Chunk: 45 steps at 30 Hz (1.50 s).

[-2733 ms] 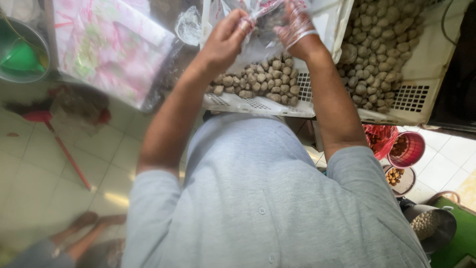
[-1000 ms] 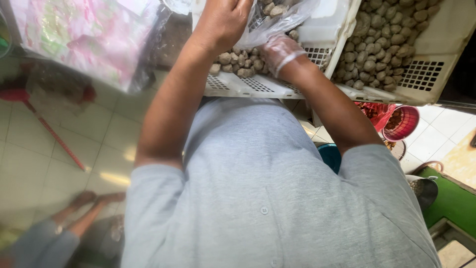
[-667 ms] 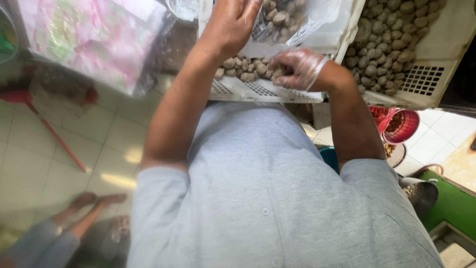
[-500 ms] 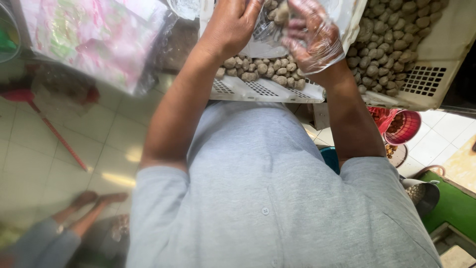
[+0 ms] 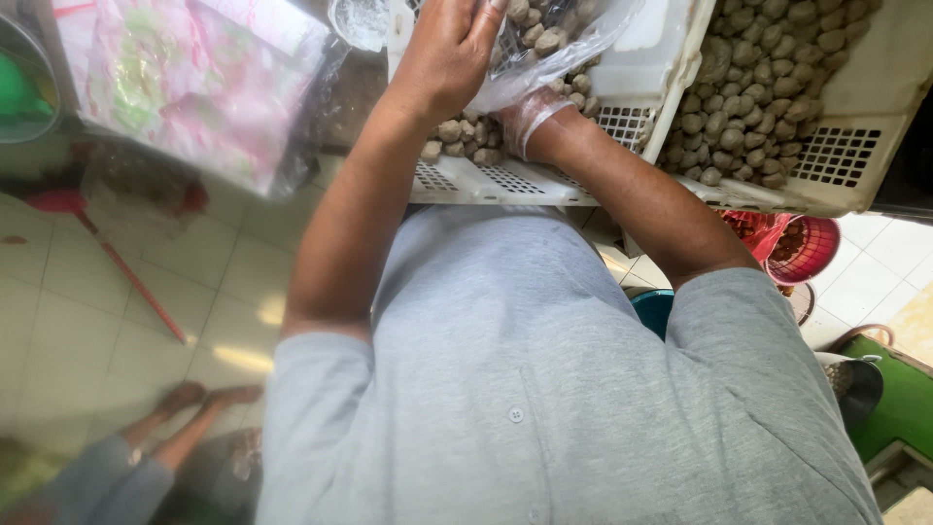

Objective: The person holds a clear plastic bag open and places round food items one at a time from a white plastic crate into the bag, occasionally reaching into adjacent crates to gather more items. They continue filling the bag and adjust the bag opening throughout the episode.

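Grey-brown balls point(image 5: 739, 107) fill white perforated trays point(image 5: 836, 160); a pink-and-green patterned bag point(image 5: 194, 87) lies alongside.

Pale glossy floor tiles point(image 5: 117, 321) fill the left, catching a bright patch of light. A red-headed broom point(image 5: 107, 253) lies slantwise across them. At the right, a red basket point(image 5: 812, 251) stands near a green mat point(image 5: 904, 408).

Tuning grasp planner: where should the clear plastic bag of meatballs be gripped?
Probably at the bag's open upper edge, from the left, where the left hand pinches it: the film there is slack and bunched, while the meatball load sags lower, above the white crate.
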Motion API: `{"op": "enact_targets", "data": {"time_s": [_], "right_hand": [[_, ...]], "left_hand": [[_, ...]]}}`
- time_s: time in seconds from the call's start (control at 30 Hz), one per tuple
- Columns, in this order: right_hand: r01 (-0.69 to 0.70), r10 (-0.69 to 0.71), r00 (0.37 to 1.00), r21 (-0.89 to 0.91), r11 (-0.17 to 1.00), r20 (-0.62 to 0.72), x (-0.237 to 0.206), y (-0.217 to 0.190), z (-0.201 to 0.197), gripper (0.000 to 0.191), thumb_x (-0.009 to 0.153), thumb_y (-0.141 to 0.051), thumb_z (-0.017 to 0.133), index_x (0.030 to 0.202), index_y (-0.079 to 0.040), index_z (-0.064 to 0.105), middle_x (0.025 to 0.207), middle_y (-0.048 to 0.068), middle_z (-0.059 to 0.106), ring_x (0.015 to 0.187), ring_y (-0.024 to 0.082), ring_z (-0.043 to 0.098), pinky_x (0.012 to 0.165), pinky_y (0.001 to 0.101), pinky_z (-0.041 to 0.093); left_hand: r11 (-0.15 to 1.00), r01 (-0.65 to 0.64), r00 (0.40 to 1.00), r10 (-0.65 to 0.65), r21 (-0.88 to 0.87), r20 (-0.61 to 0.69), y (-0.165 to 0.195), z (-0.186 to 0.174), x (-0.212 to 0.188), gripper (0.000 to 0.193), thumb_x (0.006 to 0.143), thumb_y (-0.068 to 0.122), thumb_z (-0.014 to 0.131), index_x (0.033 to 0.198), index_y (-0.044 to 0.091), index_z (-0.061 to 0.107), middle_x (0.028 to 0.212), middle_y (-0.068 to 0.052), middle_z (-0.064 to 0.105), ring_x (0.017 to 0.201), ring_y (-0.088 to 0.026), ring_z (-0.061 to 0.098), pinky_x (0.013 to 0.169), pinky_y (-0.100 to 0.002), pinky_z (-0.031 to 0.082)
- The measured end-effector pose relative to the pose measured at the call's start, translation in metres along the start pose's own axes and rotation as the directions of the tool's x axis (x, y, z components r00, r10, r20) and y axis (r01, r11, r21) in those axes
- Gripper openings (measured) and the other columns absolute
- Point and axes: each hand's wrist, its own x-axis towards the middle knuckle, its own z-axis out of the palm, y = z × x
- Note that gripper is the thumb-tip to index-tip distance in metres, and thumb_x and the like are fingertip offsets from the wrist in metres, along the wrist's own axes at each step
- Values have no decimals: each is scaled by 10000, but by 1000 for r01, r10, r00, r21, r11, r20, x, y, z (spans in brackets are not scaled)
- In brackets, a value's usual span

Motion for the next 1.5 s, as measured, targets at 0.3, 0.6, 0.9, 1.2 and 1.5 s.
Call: {"op": "enact_targets", "data": {"time_s": [0.3,0.6,0.9,1.2,1.5], "right_hand": [[-136,25,990,868,477,141,-62,0,-102,260,1010,-160,670,1241,-49,622,1127,75,658,986,178,662,867,332,592],[-141,73,969,287,947,236,-43,-10,-38,300,868,-97,741,1166,-60,727,1046,169,731,839,304,713,785,401,595],[-417,288,752,90,905,593,-28,-15,-54,283,955,-51,588,1223,-75,676,961,181,731,865,323,718,853,448,580],[-70,252,949,653,754,-189,-72,22,-87,316,1028,-162,715,1265,2,583,1228,194,625,1001,241,717,857,356,652],[-439,458,726,-167,883,512,-34,0,-53,353,917,40,634,1260,-41,649,1125,195,714,978,306,727,814,406,615]], "left_hand": [[999,47,999,-47,-14,20,0,1,2,336,1134,293,529,1133,-36,598,1007,-175,690,916,-318,658,838,-432,527],[979,200,974,-204,46,94,0,1,6,365,1121,329,526,1096,-25,610,913,-164,691,843,-285,669,798,-408,533],[999,4,1000,-4,32,17,0,1,4,335,1131,290,545,1124,-40,603,975,-175,684,879,-307,647,809,-419,521],[997,69,996,-66,-39,62,0,2,3,329,1141,290,529,1124,-24,623,973,-130,694,887,-257,662,826,-390,542],[991,135,986,-133,-19,101,-2,3,3,314,1133,265,546,1086,-37,617,873,-128,673,787,-239,612,760,-377,530]]}}
